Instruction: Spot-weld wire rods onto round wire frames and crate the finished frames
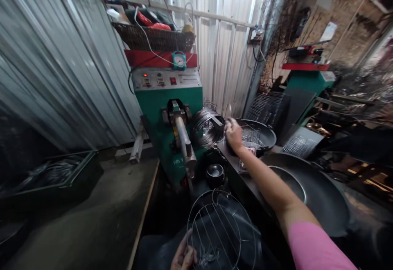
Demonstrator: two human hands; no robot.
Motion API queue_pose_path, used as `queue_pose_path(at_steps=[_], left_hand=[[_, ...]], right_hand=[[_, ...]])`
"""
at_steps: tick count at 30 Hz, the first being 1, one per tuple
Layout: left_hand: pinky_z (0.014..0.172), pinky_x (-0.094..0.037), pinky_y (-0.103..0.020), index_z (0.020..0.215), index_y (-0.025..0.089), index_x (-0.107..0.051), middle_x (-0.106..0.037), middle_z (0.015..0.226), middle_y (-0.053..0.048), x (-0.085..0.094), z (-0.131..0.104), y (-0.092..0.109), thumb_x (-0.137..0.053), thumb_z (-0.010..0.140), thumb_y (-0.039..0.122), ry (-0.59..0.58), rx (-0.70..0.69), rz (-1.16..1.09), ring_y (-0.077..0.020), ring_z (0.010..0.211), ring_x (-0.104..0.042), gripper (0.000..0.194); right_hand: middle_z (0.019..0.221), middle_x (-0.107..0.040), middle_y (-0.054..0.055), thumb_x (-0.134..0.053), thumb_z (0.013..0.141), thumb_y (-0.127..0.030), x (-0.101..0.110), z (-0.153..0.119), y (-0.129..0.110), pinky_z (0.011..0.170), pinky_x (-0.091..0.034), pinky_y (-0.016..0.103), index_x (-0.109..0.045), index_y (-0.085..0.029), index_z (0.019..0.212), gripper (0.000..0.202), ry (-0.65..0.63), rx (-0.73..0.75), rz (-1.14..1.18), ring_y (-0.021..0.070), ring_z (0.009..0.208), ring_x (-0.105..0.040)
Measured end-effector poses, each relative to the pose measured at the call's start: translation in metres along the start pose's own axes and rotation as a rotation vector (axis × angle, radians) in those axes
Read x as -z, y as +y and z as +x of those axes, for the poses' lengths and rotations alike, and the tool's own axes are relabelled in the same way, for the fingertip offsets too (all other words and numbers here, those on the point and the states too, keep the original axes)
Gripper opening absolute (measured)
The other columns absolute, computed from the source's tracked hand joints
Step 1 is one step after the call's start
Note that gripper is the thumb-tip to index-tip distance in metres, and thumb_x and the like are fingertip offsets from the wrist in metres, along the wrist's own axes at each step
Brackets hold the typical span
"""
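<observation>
My left hand point(183, 254) is closed on the left rim of a round wire rack point(215, 214), a ring crossed by parallel wires, which lies over my dark-clothed lap. Several short bits of wire point(209, 255) show at the rack's lower part. My right hand point(233, 134) is stretched forward, fingers closed, beside a coil of thin metal wire point(202, 129). A thin curved piece point(230, 109) rises just above that hand; whether the fingers grip it I cannot tell. Behind the hand stands a shallow black pan point(270, 137) with wire pieces in it.
Ahead is a green machine point(147, 114) with a protruding metal arm point(184, 141), a lit red lamp and a clock point(179, 60) on top. Black bowls point(215, 172) sit below it. At right, a large dark pan point(328, 196) holds a ring. A bin point(64, 182) of metal parts is at left.
</observation>
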State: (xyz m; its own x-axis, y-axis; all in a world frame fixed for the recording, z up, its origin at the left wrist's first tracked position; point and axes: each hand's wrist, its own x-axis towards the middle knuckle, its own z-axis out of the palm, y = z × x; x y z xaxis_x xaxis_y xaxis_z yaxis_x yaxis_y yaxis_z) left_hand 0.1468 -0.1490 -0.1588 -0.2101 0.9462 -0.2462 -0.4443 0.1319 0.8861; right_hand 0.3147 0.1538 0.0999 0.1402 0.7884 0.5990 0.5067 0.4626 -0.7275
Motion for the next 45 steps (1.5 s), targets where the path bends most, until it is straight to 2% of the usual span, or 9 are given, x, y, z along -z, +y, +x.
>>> queue_pose_path(at_steps=[6, 11, 14, 18, 25, 29, 34, 39, 45], left_hand=[[0.039, -0.025, -0.017, 0.103, 0.029, -0.063, -0.048, 0.055, 0.002, -0.017, -0.003, 0.026, -0.072, 0.059, 0.045, 0.067, -0.011, -0.064, -0.0079, 0.047, -0.042, 0.048], [0.044, -0.032, -0.018, 0.106, 0.022, -0.060, -0.051, 0.061, 0.003, -0.034, -0.011, 0.050, -0.072, 0.060, 0.041, 0.105, 0.029, -0.040, -0.0081, 0.051, -0.045, 0.051], [0.041, -0.028, -0.019, 0.100, 0.017, -0.060, -0.052, 0.062, 0.001, -0.044, -0.014, 0.059, -0.063, 0.067, 0.050, 0.082, 0.015, -0.104, -0.0079, 0.049, -0.043, 0.047], [0.038, -0.026, -0.019, 0.096, 0.014, -0.057, -0.051, 0.061, 0.000, -0.053, -0.013, 0.064, -0.051, 0.072, 0.061, 0.063, 0.056, -0.180, -0.0077, 0.046, -0.042, 0.053], [0.036, -0.025, -0.018, 0.092, 0.014, -0.054, -0.049, 0.057, 0.003, -0.056, -0.021, 0.064, -0.056, 0.071, 0.056, 0.082, 0.069, -0.154, -0.0064, 0.041, -0.040, 0.046], [0.035, -0.025, -0.017, 0.084, 0.016, -0.053, -0.048, 0.055, 0.004, -0.059, -0.022, 0.065, -0.061, 0.070, 0.049, 0.063, 0.110, -0.169, -0.0051, 0.038, -0.038, 0.037], [0.035, -0.027, -0.016, 0.081, 0.016, -0.053, -0.048, 0.055, 0.005, -0.076, -0.012, 0.085, -0.065, 0.069, 0.042, 0.134, 0.212, -0.268, -0.0039, 0.037, -0.037, 0.031], [0.035, -0.029, -0.016, 0.085, 0.015, -0.053, -0.051, 0.058, 0.003, -0.100, 0.000, 0.107, -0.060, 0.076, 0.033, 0.261, 0.335, -0.344, -0.0039, 0.037, -0.038, 0.021], [0.038, -0.032, -0.015, 0.083, 0.014, -0.054, -0.049, 0.058, 0.002, -0.123, -0.006, 0.112, -0.057, 0.079, 0.027, 0.313, 0.297, -0.429, -0.0045, 0.041, -0.041, 0.014]], right_hand=[[0.102, -0.061, 0.009, -0.039, 0.087, -0.037, 0.133, 0.009, 0.024, 0.081, -0.047, 0.036, -0.050, -0.014, 0.123, 0.044, 0.137, 0.066, -0.032, 0.0206, 0.092, -0.057], [0.063, -0.053, -0.001, -0.048, 0.081, -0.039, 0.193, -0.035, 0.039, 0.044, -0.038, 0.020, -0.052, -0.015, 0.122, 0.047, -0.221, -0.271, 0.155, 0.0088, 0.050, -0.046], [0.052, -0.042, -0.006, -0.054, 0.078, -0.038, 0.183, -0.069, 0.045, 0.034, -0.019, 0.015, -0.055, -0.016, 0.120, 0.048, -0.610, -0.516, 0.287, 0.0044, 0.039, -0.031], [0.053, -0.045, -0.005, -0.060, 0.073, -0.035, 0.116, -0.114, 0.060, 0.034, -0.016, 0.013, -0.063, -0.019, 0.109, 0.039, -1.041, -0.648, 0.346, 0.0042, 0.042, -0.034], [0.049, -0.047, -0.006, -0.056, 0.078, -0.032, 0.025, -0.149, 0.100, 0.038, -0.029, 0.015, -0.063, -0.019, 0.108, 0.033, -1.337, -0.566, 0.197, 0.0053, 0.041, -0.037], [0.069, -0.062, 0.002, -0.053, 0.081, -0.021, 0.028, -0.147, 0.101, 0.058, -0.045, 0.023, -0.064, -0.017, 0.106, 0.028, -1.241, -0.346, -0.126, 0.0123, 0.061, -0.055], [0.108, -0.060, 0.011, -0.056, 0.082, -0.022, 0.075, -0.175, 0.045, 0.087, -0.043, 0.035, -0.057, -0.019, 0.114, 0.032, -0.851, 0.089, -0.321, 0.0228, 0.101, -0.055], [0.113, -0.057, 0.011, -0.060, 0.078, -0.041, 0.121, -0.232, -0.018, 0.086, -0.044, 0.033, -0.052, -0.018, 0.109, 0.039, -0.878, 0.288, -0.021, 0.0213, 0.104, -0.053], [0.097, -0.063, 0.010, -0.047, 0.087, -0.020, 0.111, -0.260, -0.029, 0.072, -0.041, 0.033, -0.058, -0.017, 0.095, 0.014, -0.658, 0.527, -0.289, 0.0194, 0.082, -0.056]])
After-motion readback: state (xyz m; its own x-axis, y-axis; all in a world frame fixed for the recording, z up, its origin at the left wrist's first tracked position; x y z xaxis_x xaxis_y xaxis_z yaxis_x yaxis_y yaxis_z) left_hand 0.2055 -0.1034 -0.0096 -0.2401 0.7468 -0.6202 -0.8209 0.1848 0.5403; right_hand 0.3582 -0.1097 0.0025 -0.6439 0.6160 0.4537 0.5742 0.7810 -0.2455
